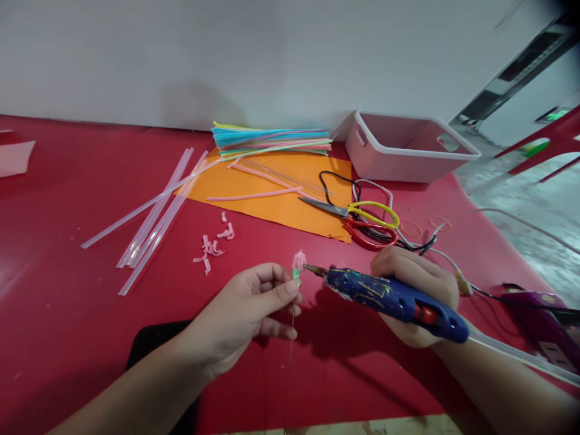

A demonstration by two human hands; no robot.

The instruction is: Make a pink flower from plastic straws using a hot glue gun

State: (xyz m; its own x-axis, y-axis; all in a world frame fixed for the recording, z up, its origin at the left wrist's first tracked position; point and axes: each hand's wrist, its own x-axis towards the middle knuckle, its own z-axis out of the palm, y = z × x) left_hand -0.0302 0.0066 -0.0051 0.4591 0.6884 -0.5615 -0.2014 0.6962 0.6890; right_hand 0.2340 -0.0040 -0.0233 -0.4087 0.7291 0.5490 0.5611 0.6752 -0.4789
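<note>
Between thumb and fingers, my left hand point(258, 305) pinches a thin wire stem topped by a small pink flower point(299, 261) with a green base. The wire hangs down below the fingers. My right hand point(417, 290) is wrapped round a blue glue gun point(376, 293), its worn surface covered in dried residue. The gun's metal tip is at the flower's right side; whether they touch I cannot tell. A clear glue stick point(521, 356) extends from the gun's rear. Several curled pink pieces point(211, 249) lie on the red table left of the flower.
Scissors point(335, 209) and wires lie on an orange sheet point(272, 208), with a pipe-cleaner bundle point(272, 140) behind. Clear sticks point(158, 211) are at left. A pink bin point(394, 157), cables, and a purple power strip point(539, 320) are at right. A black object point(151, 341) lies below my left forearm.
</note>
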